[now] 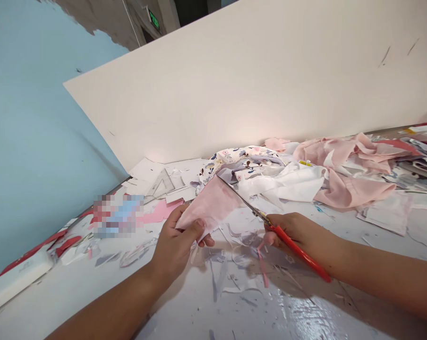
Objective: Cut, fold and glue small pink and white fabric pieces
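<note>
Between the thumb and fingers of my left hand (181, 233) is a piece of pale pink fabric (215, 204), held up above the table. My right hand (294, 231) grips a pair of scissors (298, 252) with red handles. The metal blades point up and left along the fabric's right edge, their tip near its top corner. Whether the blades are parted I cannot tell. Just behind the fabric lies a floral-print cloth (242, 153), partly covered by the fabric and blades. White cloth (287, 182) rests beyond the scissors.
Offcuts and thread scraps litter the table (185, 311). Pink cloth (358, 189) and more fabric pile up at the right. A clear set square (162, 183) lies at the left, near a pink paper-like piece (160, 211). A white panel (234, 85) stands at the back.
</note>
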`<state>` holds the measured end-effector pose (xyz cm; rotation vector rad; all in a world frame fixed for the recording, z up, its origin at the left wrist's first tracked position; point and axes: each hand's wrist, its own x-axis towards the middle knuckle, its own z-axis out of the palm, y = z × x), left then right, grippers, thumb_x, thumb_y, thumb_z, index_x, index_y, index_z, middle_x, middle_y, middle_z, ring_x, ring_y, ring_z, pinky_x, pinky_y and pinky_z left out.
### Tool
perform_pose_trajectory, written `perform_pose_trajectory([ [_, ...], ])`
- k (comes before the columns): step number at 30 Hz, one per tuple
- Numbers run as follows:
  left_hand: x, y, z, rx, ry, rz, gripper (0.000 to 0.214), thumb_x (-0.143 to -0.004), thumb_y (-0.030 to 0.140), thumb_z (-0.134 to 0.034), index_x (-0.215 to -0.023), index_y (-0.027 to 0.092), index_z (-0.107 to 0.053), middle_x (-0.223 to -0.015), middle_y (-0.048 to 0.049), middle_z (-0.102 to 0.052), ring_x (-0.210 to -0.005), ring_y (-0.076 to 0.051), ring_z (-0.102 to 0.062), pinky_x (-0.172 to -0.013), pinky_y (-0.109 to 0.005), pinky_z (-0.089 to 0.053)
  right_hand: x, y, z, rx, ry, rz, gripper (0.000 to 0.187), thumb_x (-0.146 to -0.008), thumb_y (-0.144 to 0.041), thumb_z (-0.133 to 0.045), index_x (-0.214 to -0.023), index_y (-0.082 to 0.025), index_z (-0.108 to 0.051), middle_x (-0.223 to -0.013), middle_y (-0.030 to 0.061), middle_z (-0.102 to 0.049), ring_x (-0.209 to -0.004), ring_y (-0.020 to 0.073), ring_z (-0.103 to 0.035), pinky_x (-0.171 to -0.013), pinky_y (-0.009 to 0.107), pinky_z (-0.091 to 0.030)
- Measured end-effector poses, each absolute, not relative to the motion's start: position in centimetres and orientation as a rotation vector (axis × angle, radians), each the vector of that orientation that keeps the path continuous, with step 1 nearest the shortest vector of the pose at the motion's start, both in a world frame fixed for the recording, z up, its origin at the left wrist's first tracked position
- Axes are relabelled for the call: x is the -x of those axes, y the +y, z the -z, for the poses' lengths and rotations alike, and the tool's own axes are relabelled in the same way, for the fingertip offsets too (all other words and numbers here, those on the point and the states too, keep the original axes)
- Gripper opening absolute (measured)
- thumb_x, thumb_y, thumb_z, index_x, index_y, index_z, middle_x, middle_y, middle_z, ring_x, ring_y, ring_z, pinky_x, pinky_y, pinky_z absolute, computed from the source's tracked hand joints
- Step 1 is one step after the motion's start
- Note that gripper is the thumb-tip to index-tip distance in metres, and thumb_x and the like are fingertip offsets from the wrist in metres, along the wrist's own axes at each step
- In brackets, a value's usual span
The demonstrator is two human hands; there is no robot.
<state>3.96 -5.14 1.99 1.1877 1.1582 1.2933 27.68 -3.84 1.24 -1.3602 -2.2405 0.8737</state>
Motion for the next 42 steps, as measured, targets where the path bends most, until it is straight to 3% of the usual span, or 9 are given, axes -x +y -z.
perform_pose_trajectory([
  [9,-3.95,-4.92,-1.84,-1.209,1.174,-1.275,0.023,-0.070,0.031,-0.063,-0.087,0.021,-0.051,-0.052,0.0052,-0.056,-0.049,-0.011,-0.054,-0.052,-0.024,-0.041,-27.96,-4.30,-1.39,1.269,-2.333,-0.754,0.037,-0.080,-0.057,-0.036,-0.069,-0.022,-0.037,-0.064,0.0002,-0.049,-0.055,0.0152,-0.044,-0.051,0.029,-0.037],
  [17,-4.10,-4.96,-1.86,-1.233,1.158,-1.220,0.024,-0.067,0.032,-0.065,-0.082,0.020,-0.051,-0.057,0.0058,-0.055,-0.046,-0.011,-0.055,-0.050,-0.024,-0.039,-27.68,-4.75,-1.59,1.260,-2.301,-0.684,0.051,-0.079,-0.067,-0.024,-0.084,-0.021,-0.046,-0.075,0.0061,-0.057,-0.064,0.0213,-0.054,-0.057,0.035,-0.042],
  [23,-4.04,-4.99,-1.72,-1.239,1.160,-1.194,0.023,-0.068,0.029,-0.065,-0.085,0.020,-0.051,-0.055,0.0049,-0.058,-0.046,-0.011,-0.055,-0.050,-0.024,-0.040,-27.88,-4.44,-1.52,1.279,-2.340,-0.712,0.049,-0.079,-0.066,-0.024,-0.083,-0.022,-0.044,-0.076,0.0051,-0.057,-0.064,0.0211,-0.053,-0.057,0.033,-0.040],
  [33,-3.93,-4.86,-1.65,-1.259,1.119,-1.183,0.020,-0.071,0.027,-0.064,-0.085,0.021,-0.051,-0.059,0.0058,-0.058,-0.045,-0.009,-0.056,-0.050,-0.022,-0.041,-27.64,-4.04,-1.27,1.334,-2.260,-0.754,0.037,-0.083,-0.054,-0.031,-0.063,-0.022,-0.032,-0.059,-0.0017,-0.045,-0.050,0.0138,-0.040,-0.047,0.026,-0.031],
  [42,-3.80,-4.86,-1.45,-1.243,1.103,-1.165,0.023,-0.071,0.029,-0.064,-0.086,0.020,-0.049,-0.058,0.0054,-0.059,-0.046,-0.009,-0.056,-0.050,-0.022,-0.043,-27.50,-3.84,-1.34,1.324,-2.185,-0.856,0.035,-0.081,-0.048,-0.042,-0.058,-0.021,-0.039,-0.056,-0.0017,-0.046,-0.051,0.0131,-0.042,-0.048,0.026,-0.033],
])
